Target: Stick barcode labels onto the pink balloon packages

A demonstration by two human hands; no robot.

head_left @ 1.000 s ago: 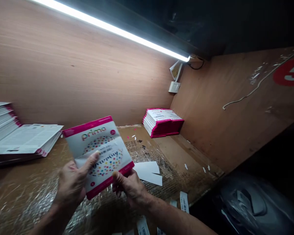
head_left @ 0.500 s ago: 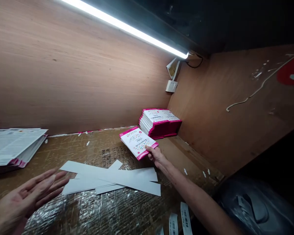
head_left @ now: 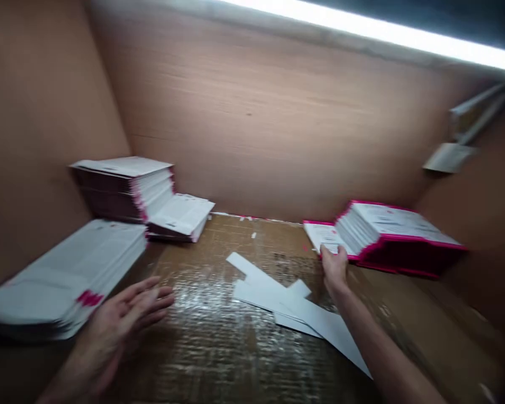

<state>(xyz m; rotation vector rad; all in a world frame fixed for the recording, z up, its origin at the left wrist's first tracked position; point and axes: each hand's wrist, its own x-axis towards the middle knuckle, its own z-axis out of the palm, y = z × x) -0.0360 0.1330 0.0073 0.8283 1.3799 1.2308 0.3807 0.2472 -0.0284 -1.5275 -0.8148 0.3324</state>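
Packet (head_left: 317, 231) lies beside the pink-edged stack (head_left: 408, 221) on the tabletop (head_left: 219, 342), right hand (head_left: 334, 266) touching it, grip unclear, left hand (head_left: 124, 317) loose and empty; apparently a placing step, the next move calling for release.

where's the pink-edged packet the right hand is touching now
In the head view, the pink-edged packet lies right of centre, immediately left of the tall pink-edged stack, with the right hand at its near edge.

Print on the pink-edged packet (head_left: 321, 232) is blurred, its near edge partly hidden by the right hand (head_left: 335, 266). The wall socket (head_left: 448, 157) is smeared; frame edges crop the tube light (head_left: 382, 30) and front-left packet pile (head_left: 73, 264).
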